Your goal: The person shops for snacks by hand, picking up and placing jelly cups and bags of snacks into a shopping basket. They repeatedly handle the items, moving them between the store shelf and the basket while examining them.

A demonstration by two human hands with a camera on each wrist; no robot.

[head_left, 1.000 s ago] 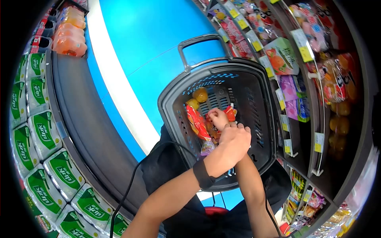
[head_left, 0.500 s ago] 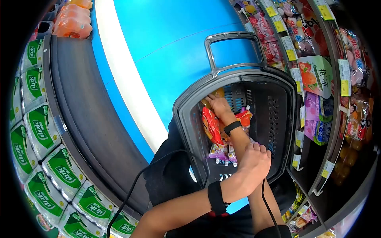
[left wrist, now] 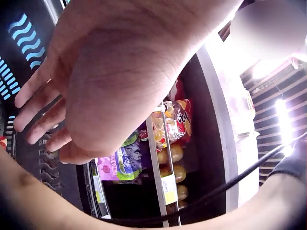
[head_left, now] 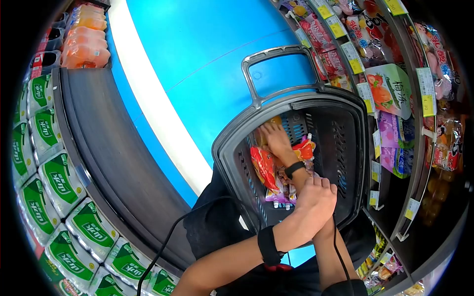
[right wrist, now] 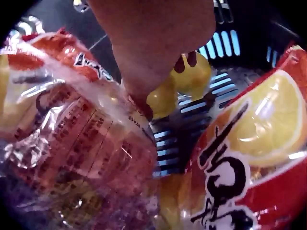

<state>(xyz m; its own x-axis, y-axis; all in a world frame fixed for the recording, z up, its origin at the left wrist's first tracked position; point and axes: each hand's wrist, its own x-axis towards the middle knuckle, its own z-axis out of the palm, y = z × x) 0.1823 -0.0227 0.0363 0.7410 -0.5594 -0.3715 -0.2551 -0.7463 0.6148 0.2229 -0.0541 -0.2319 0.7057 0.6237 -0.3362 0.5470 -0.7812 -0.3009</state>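
A black shopping basket (head_left: 340,207) stands before me. Inside, my right hand (head_left: 274,138) reaches to the back left corner, its fingers spread over two round yellow things (right wrist: 160,99). In the right wrist view its fingertips overlap one of them and the thumb points down beside the other. A red snack bag (head_left: 263,166) and a red bag with a lemon slice print (right wrist: 280,112) lie about the wrist. Purple pouches (head_left: 274,195) with white spouts are nearer me. My left hand (head_left: 316,200) lies across the right forearm, holding nothing, fingers loosely bent in the left wrist view.
The basket's handle (head_left: 281,52) stands up at its far side. On the right, a shelf (head_left: 419,163) holds bagged jellies and sweets; on the left are white and green packs (head_left: 59,180) and orange drinks (head_left: 85,47). A black cable (head_left: 170,232) loops past my left arm.
My right hand has moved from the bags to the round yellow things at the basket's far left, its fingers now more spread. The left hand stays across the right arm, nearer the elbow.
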